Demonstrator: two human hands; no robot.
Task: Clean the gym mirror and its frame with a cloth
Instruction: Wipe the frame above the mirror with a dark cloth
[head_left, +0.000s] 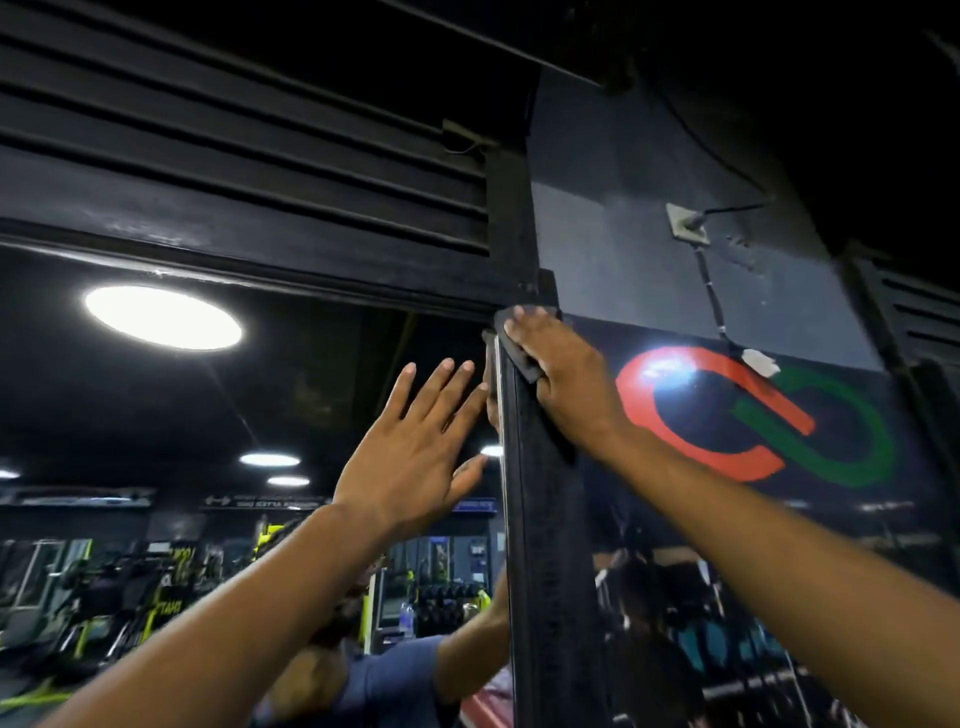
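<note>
Up at the top corner of the mirror (208, 415), the right hand (563, 374) presses a dark cloth (519, 353) flat against the black upright frame (540, 519), its fingers laid over the fabric near where the upright meets the top rail (260, 260). Most of the cloth is hidden under that hand; only its upper edge and a fold at the left side show, so I cannot tell how big it is. The left hand (421, 441) is spread wide, fingers straight and apart, palm toward the glass just left of the upright; its fingertips reach the edge of the frame, though whether the palm touches the glass is hard to make out.

The mirror gives back round ceiling lights (163, 317), blurred gym machines (130, 597) and part of the person, cut off by the forearms. To the right of the upright a dark glossy panel carries a red and green logo (753, 415), partly washed out by glare. Above it, on the grey wall (623, 234), a small plate (688, 223) holds a cable (711, 296) running down. Black slats (234, 130) fill the space overhead, fading into darkness.
</note>
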